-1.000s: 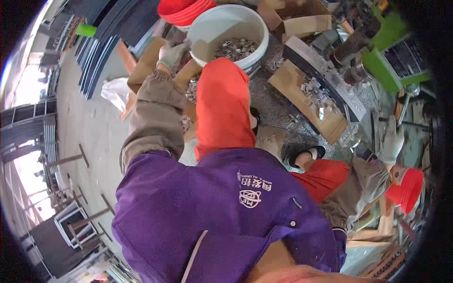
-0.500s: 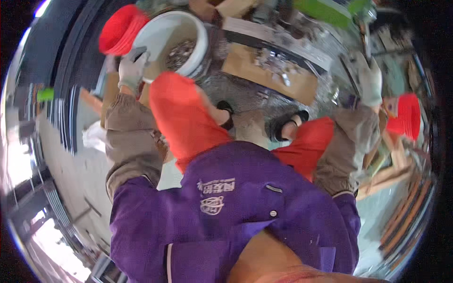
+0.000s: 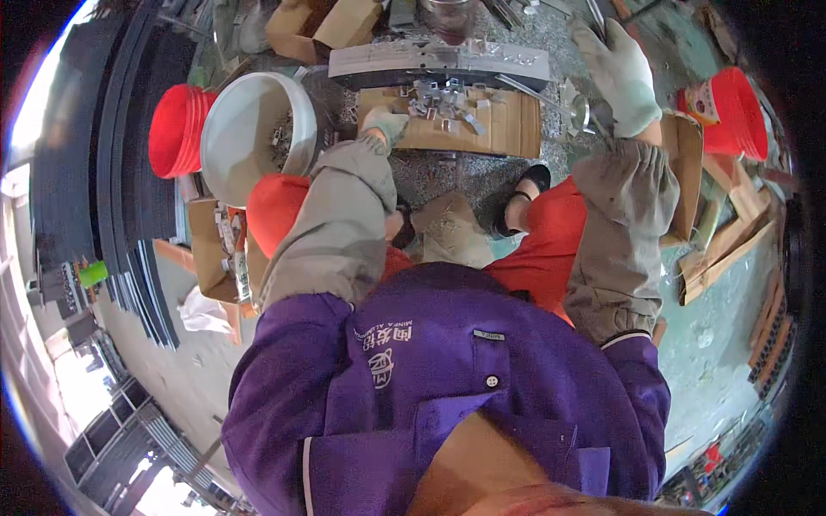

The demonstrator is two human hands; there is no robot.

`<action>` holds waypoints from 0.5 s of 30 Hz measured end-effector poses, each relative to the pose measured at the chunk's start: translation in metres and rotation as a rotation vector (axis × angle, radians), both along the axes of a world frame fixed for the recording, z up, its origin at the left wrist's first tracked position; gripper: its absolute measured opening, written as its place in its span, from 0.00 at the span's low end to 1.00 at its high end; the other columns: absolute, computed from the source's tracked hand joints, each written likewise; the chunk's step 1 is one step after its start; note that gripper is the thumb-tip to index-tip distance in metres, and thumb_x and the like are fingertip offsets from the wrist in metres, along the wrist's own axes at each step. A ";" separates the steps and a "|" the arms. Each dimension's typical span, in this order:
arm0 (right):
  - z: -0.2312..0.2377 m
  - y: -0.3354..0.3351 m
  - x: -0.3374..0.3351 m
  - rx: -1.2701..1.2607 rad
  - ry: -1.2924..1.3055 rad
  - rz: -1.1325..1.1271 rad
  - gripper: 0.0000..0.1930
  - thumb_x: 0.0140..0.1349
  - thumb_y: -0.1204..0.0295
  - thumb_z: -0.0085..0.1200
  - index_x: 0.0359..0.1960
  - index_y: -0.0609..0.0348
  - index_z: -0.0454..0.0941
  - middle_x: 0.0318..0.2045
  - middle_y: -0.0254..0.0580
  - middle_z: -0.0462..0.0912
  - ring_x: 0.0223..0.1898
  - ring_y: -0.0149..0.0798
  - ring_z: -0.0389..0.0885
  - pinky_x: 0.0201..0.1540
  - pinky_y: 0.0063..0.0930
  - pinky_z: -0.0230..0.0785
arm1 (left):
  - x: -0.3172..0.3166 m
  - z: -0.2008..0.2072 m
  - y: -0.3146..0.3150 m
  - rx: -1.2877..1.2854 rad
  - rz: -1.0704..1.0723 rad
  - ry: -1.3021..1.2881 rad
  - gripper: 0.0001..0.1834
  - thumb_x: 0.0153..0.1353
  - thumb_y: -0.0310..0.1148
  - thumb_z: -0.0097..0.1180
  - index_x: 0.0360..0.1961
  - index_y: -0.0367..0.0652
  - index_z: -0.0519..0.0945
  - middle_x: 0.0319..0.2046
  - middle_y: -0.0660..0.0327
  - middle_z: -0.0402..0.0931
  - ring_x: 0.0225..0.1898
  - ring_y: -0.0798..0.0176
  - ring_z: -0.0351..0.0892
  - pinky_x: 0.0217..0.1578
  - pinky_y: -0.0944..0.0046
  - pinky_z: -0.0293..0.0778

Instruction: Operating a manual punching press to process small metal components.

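My left hand [image 3: 385, 126], in a pale work glove, is over the left end of a flat cardboard sheet [image 3: 508, 129]. Its fingers look stretched out and apart, with nothing visible in them. Just right of it lies a pile of small silvery metal pieces [image 3: 443, 101], shaped like short cut channels. My right hand [image 3: 621, 79], also gloved, is raised at the far right. Its fingers are closed round a thin metal rod [image 3: 595, 12], whose upper end runs out of view. Below this hand stands a round metal part with a shaft [image 3: 579, 112].
A white bucket [image 3: 225, 129] with metal pieces inside stands left, beside a red bucket [image 3: 172, 133]. Another red bucket [image 3: 740, 116] is at right. A long grey bar [image 3: 370, 62] lies behind the cardboard. Open cartons [image 3: 211, 267] and dark stacked profiles [image 3: 129, 129] flank me.
My left hand has moved right, from the white bucket's rim to the cardboard sheet. My right hand has shifted up and left with the rod. The whole view has swung too.
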State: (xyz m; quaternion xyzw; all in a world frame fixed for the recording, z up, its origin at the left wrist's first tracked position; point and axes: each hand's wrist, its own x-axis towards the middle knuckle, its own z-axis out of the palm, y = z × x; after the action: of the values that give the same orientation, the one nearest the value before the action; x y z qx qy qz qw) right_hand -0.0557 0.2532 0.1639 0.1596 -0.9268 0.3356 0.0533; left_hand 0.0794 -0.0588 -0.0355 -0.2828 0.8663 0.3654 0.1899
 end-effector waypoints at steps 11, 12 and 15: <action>0.029 -0.021 0.024 -0.027 0.006 -0.066 0.14 0.55 0.61 0.51 0.29 0.61 0.72 0.21 0.53 0.76 0.26 0.53 0.76 0.29 0.39 0.66 | 0.000 0.004 0.077 -0.119 -0.239 0.168 0.20 0.49 0.45 0.53 0.40 0.46 0.78 0.37 0.52 0.78 0.40 0.48 0.76 0.41 0.55 0.71; 0.031 -0.023 0.025 -0.032 0.009 -0.064 0.14 0.55 0.61 0.51 0.29 0.61 0.72 0.21 0.53 0.76 0.26 0.53 0.76 0.29 0.39 0.66 | 0.000 0.000 0.073 -0.142 -0.269 0.185 0.19 0.49 0.45 0.53 0.38 0.46 0.78 0.36 0.52 0.78 0.39 0.48 0.77 0.39 0.55 0.71; 0.031 -0.023 0.025 -0.034 -0.060 -0.075 0.15 0.54 0.60 0.51 0.30 0.61 0.72 0.22 0.53 0.77 0.28 0.54 0.76 0.30 0.39 0.67 | 0.004 -0.003 0.067 -0.171 -0.312 0.240 0.17 0.50 0.45 0.52 0.36 0.46 0.79 0.34 0.51 0.78 0.37 0.48 0.77 0.38 0.55 0.71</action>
State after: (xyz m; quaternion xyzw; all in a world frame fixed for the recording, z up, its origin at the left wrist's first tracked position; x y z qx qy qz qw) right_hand -0.0311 0.2303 0.1950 0.1135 -0.9275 0.3537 0.0409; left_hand 0.0835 0.0083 -0.0381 -0.1147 0.9438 0.2878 0.1152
